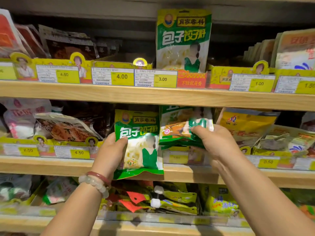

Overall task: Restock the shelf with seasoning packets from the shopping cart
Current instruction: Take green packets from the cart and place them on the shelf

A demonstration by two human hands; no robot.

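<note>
My left hand (112,150) grips a green and white seasoning packet (141,150) by its left edge, upright in front of the middle shelf. My right hand (213,140) holds a small stack of the same green packets (179,132), lying sideways, with the thumb over their right end. One matching green packet (183,40) stands upright in a yellow display box (190,79) on the upper shelf, above the 3.00 price tag (163,79). The shopping cart is out of view.
Wooden shelf boards (119,94) carry yellow display boxes with price tags. Dark brown packets (68,46) sit upper left, orange and white ones (293,50) upper right, yellow packets (245,126) right of my hands. Mixed packets (179,200) fill the lower shelf.
</note>
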